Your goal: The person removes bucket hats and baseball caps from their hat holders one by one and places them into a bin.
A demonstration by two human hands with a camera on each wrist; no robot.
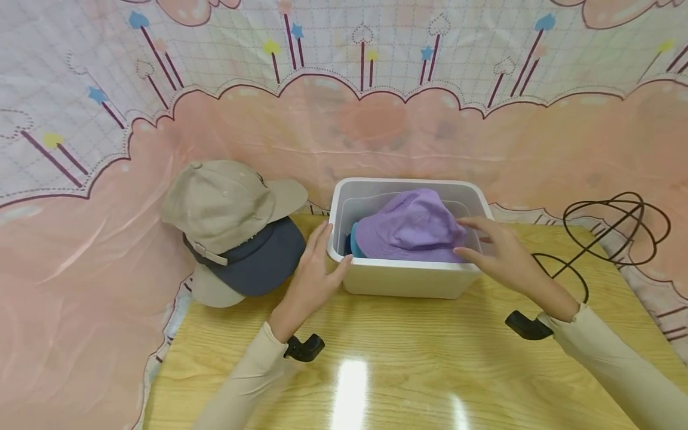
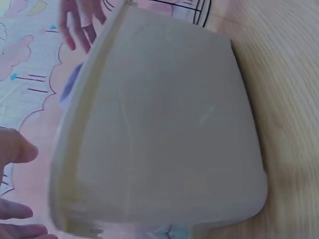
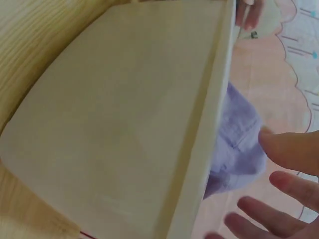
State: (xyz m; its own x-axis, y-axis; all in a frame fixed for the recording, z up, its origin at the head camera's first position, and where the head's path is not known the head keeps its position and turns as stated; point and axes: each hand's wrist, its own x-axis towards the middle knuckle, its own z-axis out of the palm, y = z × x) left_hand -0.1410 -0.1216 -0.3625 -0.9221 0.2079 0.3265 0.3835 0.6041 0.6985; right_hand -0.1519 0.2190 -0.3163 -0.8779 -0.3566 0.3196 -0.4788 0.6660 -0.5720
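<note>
Spread loosely, the left hand (image 1: 313,279) flanks the white plastic bin (image 1: 403,281); the right hand (image 1: 502,254), unclenched, meets the purple bucket hat (image 1: 414,224). Brace the bin, guide the hat gently.

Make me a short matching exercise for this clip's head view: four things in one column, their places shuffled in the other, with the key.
Things:
1. purple hat
2. navy cap
3. black cable
4. left hand

Places:
A. under the tan cap
B. at the left end of the white bin
C. inside the white bin
D. in loops, right of the white bin

Pairs: 1-C, 2-A, 3-D, 4-B
</note>
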